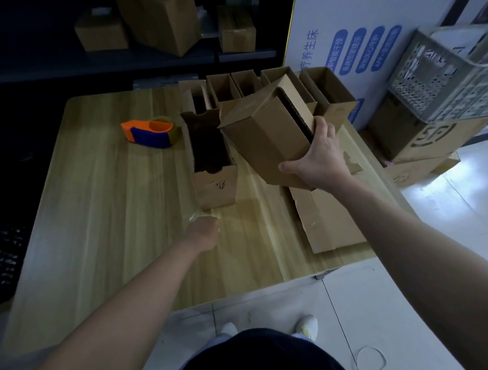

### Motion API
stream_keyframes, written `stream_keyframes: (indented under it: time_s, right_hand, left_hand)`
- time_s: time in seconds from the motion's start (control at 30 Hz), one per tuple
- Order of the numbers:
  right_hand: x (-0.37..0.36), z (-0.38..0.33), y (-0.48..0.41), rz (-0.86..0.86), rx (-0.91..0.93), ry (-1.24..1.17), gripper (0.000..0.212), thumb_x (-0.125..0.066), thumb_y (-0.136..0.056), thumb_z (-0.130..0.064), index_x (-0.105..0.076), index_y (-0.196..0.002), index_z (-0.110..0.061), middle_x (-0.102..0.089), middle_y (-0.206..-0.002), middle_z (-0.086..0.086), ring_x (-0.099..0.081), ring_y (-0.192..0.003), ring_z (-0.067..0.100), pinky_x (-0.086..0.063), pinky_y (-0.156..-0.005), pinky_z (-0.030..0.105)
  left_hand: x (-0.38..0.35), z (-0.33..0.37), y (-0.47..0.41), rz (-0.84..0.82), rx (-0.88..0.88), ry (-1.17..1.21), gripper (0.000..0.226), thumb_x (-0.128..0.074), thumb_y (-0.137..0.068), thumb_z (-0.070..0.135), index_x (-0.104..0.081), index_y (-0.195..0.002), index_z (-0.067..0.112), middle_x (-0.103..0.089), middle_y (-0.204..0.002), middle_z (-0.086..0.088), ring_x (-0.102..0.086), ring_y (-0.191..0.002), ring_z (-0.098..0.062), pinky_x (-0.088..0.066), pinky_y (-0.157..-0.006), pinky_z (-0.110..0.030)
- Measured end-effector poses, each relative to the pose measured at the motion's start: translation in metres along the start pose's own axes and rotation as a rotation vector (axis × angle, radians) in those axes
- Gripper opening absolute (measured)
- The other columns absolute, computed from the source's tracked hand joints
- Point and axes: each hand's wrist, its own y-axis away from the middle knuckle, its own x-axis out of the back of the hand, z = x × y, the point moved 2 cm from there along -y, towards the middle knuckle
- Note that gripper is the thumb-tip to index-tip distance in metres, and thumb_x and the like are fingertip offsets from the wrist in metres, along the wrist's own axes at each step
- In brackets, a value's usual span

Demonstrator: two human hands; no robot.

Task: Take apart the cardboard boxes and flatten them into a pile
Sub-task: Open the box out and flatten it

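One box [265,134] hangs tilted in the right hand [318,156], gripped at its near end, long axis slanting away leftward above the flattened pile [332,222] (the left hand [203,232], well apart, is fisted, seemingly on clear tape [194,214]).

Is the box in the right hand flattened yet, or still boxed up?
Not flattened. The box in the right hand has full depth and is tilted, its open end dark inside.
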Motion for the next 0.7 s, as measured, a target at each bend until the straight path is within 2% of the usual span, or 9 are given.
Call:
stream_keyframes:
  time_s: [0.13,0.17,0.23,0.3,0.37,0.43,0.5,0.6,0.7]
  right_hand:
    - [0.005,0.002,-0.001,-0.008,0.006,0.002,0.117,-0.083,-0.063,-0.041,-0.01,-0.151,-0.018,-0.024,-0.151,0.006,-0.027,-0.138,0.028,-0.03,-0.111,0.054]
    - [0.006,0.004,-0.001,-0.011,0.007,0.007,0.116,-0.083,-0.063,-0.04,-0.01,-0.151,-0.018,-0.024,-0.151,0.006,-0.027,-0.138,0.028,-0.03,-0.111,0.054]
    - [0.008,0.006,0.0,-0.018,0.008,0.015,0.116,-0.083,-0.064,-0.04,-0.011,-0.151,-0.017,-0.025,-0.149,0.006,-0.028,-0.137,0.028,-0.03,-0.111,0.053]
    - [0.009,0.008,0.0,-0.022,-0.003,0.028,0.116,-0.083,-0.064,-0.041,-0.011,-0.151,-0.016,-0.027,-0.148,0.007,-0.029,-0.135,0.028,-0.031,-0.11,0.054]
    - [0.011,0.012,0.001,-0.019,-0.04,0.063,0.115,-0.082,-0.064,-0.042,-0.011,-0.15,-0.016,-0.028,-0.147,0.007,-0.029,-0.136,0.029,-0.029,-0.111,0.055]
    - [0.013,0.016,0.002,-0.019,-0.085,0.107,0.113,-0.082,-0.065,-0.043,-0.012,-0.15,-0.015,-0.028,-0.149,0.008,-0.028,-0.137,0.03,-0.025,-0.112,0.056]
    - [0.014,0.019,0.003,-0.043,-0.124,0.145,0.11,-0.081,-0.066,-0.043,-0.014,-0.15,-0.016,-0.028,-0.149,0.009,-0.027,-0.138,0.032,-0.025,-0.112,0.057]
    - [0.012,0.027,0.003,-0.134,-0.17,0.196,0.11,-0.079,-0.069,-0.044,-0.011,-0.151,-0.019,-0.025,-0.152,0.011,-0.024,-0.14,0.034,-0.024,-0.114,0.055]
    - [0.007,0.04,0.005,-0.287,-0.168,0.255,0.112,-0.077,-0.07,-0.049,-0.008,-0.152,-0.022,-0.021,-0.153,0.011,-0.023,-0.14,0.034,-0.026,-0.113,0.054]
  left_hand:
    - [0.014,-0.004,0.007,0.014,0.06,0.065,0.041,-0.039,-0.098,0.014,-0.045,-0.139,0.009,-0.052,-0.134,-0.014,-0.054,-0.118,-0.027,-0.044,-0.089,-0.029]
    - [0.016,-0.006,0.009,-0.015,0.075,0.115,0.04,-0.041,-0.098,0.015,-0.046,-0.137,0.008,-0.056,-0.128,-0.015,-0.058,-0.111,-0.027,-0.047,-0.084,-0.029]
    - [0.023,0.002,0.019,-0.11,0.098,0.362,0.036,-0.043,-0.098,0.013,-0.049,-0.133,0.005,-0.061,-0.107,-0.015,-0.066,-0.08,-0.023,-0.053,-0.066,-0.027]
    - [0.038,0.02,0.029,-0.165,0.086,0.725,0.043,-0.048,-0.098,0.01,-0.042,-0.14,0.01,-0.06,-0.114,-0.014,-0.067,-0.06,-0.018,-0.056,-0.055,-0.024]
    - [0.059,0.042,0.034,-0.078,0.009,0.942,0.052,-0.052,-0.095,0.009,-0.038,-0.144,0.018,-0.049,-0.135,-0.01,-0.07,-0.068,-0.022,-0.058,-0.056,-0.025]
    - [0.082,0.069,0.039,0.109,-0.092,1.051,0.049,-0.052,-0.095,0.013,-0.039,-0.141,0.019,-0.05,-0.136,-0.006,-0.069,-0.081,-0.021,-0.059,-0.065,-0.027]
    - [0.098,0.094,0.04,0.271,-0.172,1.002,0.047,-0.052,-0.095,0.022,-0.038,-0.141,0.019,-0.05,-0.135,-0.005,-0.064,-0.101,-0.017,-0.055,-0.085,-0.031]
    - [0.106,0.128,0.036,0.312,-0.261,0.864,0.064,-0.055,-0.093,0.037,-0.023,-0.148,0.026,-0.029,-0.152,-0.001,-0.035,-0.135,-0.019,-0.035,-0.105,-0.037]
    - [0.105,0.153,0.029,0.292,-0.276,0.879,0.074,-0.056,-0.091,0.042,-0.013,-0.15,0.029,-0.01,-0.157,0.001,-0.02,-0.143,-0.023,-0.029,-0.11,-0.043]
